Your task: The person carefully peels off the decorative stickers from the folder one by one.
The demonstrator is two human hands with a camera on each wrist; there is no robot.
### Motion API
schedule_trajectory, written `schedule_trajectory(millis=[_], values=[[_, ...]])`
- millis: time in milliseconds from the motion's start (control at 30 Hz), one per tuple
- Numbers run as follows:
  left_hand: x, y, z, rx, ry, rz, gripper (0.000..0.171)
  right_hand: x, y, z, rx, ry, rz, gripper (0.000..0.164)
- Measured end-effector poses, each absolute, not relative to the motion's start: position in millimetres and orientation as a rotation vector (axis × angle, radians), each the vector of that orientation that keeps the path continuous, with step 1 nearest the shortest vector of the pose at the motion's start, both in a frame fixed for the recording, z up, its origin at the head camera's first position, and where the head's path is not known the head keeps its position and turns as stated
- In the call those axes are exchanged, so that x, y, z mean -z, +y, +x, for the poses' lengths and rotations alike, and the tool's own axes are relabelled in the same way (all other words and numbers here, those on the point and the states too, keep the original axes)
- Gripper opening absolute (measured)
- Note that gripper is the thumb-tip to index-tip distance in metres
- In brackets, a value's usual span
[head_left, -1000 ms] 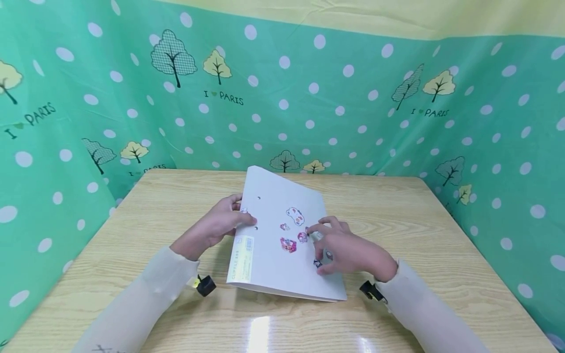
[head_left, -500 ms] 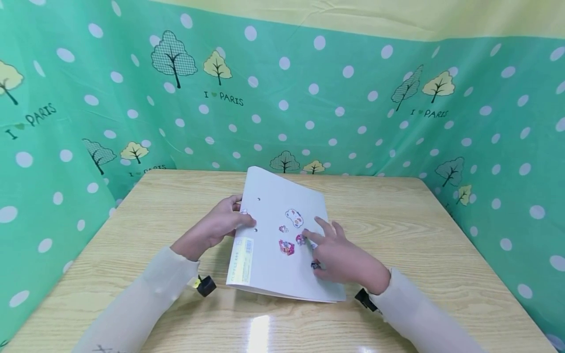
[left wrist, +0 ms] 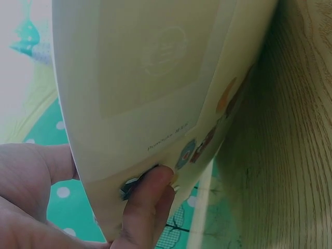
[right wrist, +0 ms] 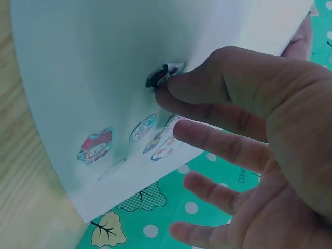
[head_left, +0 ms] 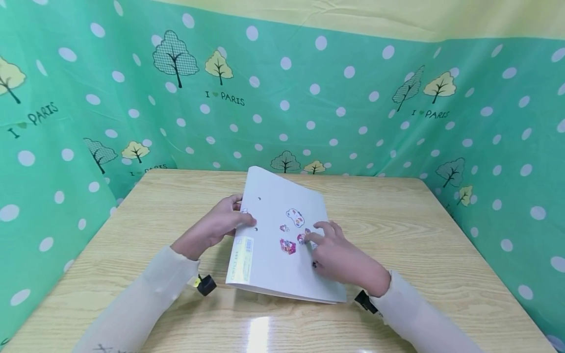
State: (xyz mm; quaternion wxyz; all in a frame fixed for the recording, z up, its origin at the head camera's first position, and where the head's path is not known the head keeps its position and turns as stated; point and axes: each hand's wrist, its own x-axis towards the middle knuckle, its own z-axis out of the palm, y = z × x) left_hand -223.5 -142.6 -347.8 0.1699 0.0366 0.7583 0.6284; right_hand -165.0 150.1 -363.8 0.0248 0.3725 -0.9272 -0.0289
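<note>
A pale grey clip-file folder (head_left: 282, 196) is held tilted over the table, its cover turned up. My left hand (head_left: 218, 225) grips the folder by its spine edge, thumb on the cover, other fingers behind. Fingers (left wrist: 150, 197) of that hand lie beside a small dark sticker (left wrist: 127, 189) on the folder's other face. Over the cover's right part, my right hand (head_left: 342, 255) pinches a dark sticker (right wrist: 158, 75) between thumb and index finger, its edge curled up. The other right fingers are spread. Colourful stickers lie on the cover, including a pink one (head_left: 288, 246) and a white bear-like one (head_left: 295, 217).
The folder is above a light wood table (head_left: 379, 211). A green dotted cloth (head_left: 282, 117) hangs behind and at both sides. Near the spine's bottom is a printed label (head_left: 242, 259). Black wrist cameras sit under both sleeves, the left one (head_left: 205, 285) near the folder's corner.
My right hand has shifted slightly left over the cover, and its thumb and index finger have closed on the dark sticker, now mostly covered in the head view. The left hand stays put.
</note>
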Motion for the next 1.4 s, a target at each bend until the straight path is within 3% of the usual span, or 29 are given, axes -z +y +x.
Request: schedule_trajectory(millis=[167, 733, 1400], values=[[348.2, -142.6, -223.8, -1.787, 2.151, 0.108, 0.078, 358.4, 153.0, -163.2, 0.042, -2.954, 1.13, 0.027], [350.9, -143.2, -225.8, -1.783, 2.155, 0.098, 0.077, 364.8, 155.7, -162.4, -0.006, -2.846, 1.236, 0.019], [352.1, -144.8, -227.2, -1.769, 2.178, 0.094, 0.077, 364.1, 174.5, -184.6, -0.037, -2.935, 0.999, 0.02]])
